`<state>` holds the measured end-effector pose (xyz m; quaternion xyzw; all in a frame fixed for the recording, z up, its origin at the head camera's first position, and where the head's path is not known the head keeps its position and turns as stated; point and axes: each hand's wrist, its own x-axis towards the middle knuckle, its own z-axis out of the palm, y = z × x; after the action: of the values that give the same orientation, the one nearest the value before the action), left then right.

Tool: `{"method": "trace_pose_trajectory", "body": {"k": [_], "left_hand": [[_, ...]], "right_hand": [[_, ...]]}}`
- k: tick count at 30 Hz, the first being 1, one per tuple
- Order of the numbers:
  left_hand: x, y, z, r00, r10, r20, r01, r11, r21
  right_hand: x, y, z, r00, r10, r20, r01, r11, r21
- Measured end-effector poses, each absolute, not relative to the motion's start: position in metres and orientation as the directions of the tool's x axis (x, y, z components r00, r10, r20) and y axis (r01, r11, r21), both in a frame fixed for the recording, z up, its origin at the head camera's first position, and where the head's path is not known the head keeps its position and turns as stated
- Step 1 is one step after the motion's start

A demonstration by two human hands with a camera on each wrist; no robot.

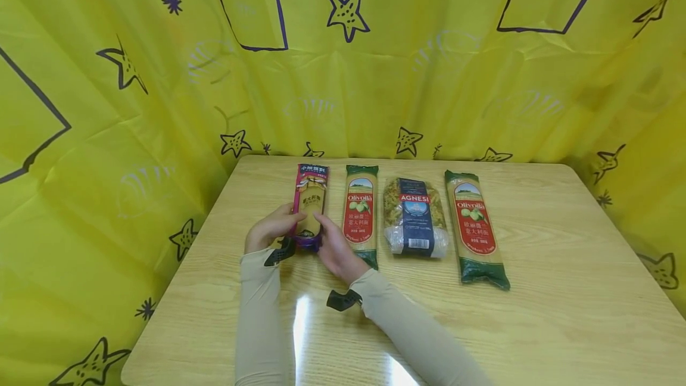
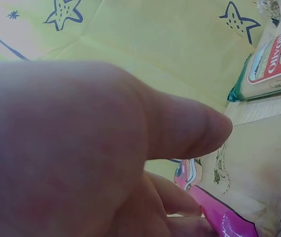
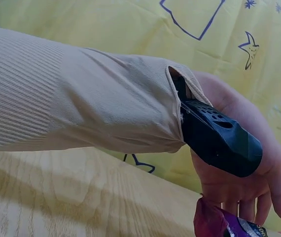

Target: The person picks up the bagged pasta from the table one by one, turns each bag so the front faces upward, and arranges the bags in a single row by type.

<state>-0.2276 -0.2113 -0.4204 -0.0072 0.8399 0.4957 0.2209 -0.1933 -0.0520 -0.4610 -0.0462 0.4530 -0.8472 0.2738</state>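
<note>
A pink and purple packet of spaghetti (image 1: 312, 194) with a clear yellow middle lies near the left part of the table, between both hands. Gripping its left side is my left hand (image 1: 272, 230), thumb over the front; in the left wrist view the fingers reach the packet's pink edge (image 2: 229, 219). From the lower right, my right hand (image 1: 339, 253) holds the other side with its thumb on top. The right wrist view shows only the packet's dark purple end (image 3: 210, 217) at the fingers, and the rest is cut off.
Right of the packet lie a green-ended Olivoilà spaghetti bag (image 1: 359, 210), an Agnesi pasta bag (image 1: 415, 217) and another Olivoilà spaghetti bag (image 1: 474, 225), slightly tilted. They rest on a wooden table (image 1: 563, 290). A yellow star-patterned curtain (image 1: 343, 94) hangs along the back and sides.
</note>
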Motion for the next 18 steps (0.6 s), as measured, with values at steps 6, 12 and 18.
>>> {"method": "trace_pose_trajectory", "body": {"k": [6, 12, 18], "left_hand": [[-0.2275, -0.2114, -0.4212, -0.901, 0.207, -0.381, -0.228, 0.521, 0.822], [-0.2255, -0.2103, -0.4192, -0.910, 0.196, -0.365, -0.210, 0.540, 0.815], [-0.2249, -0.2100, -0.4170, -0.913, 0.205, -0.353, -0.184, 0.564, 0.805]], "right_hand": [[-0.1912, -0.0532, -0.4605, -0.851, -0.492, -0.183, 0.407, -0.398, -0.822], [-0.1868, -0.0501, -0.4563, -0.860, -0.489, -0.146, 0.360, -0.377, -0.853], [-0.1890, -0.0501, -0.4573, -0.878, -0.442, -0.185, 0.359, -0.350, -0.865]]}}
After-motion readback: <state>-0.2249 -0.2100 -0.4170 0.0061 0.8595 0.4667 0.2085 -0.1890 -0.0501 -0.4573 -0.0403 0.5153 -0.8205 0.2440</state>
